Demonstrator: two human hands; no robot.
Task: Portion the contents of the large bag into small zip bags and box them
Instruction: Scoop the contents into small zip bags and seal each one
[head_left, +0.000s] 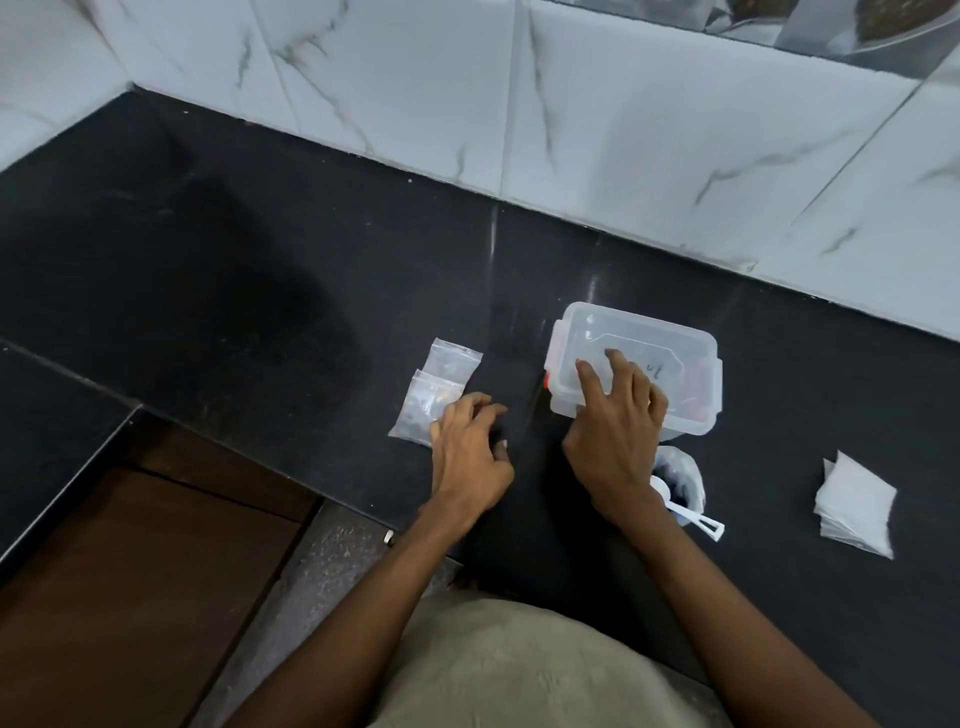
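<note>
Though apart, spare bags (854, 506) rightward.

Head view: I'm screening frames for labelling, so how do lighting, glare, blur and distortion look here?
Head view: wide-angle bend curves the tile wall; a soft shadow darkens the black counter at left; faint glare streaks show beside the plastic box; the left hand, right hand and filled zip bags are slightly soft.
</note>
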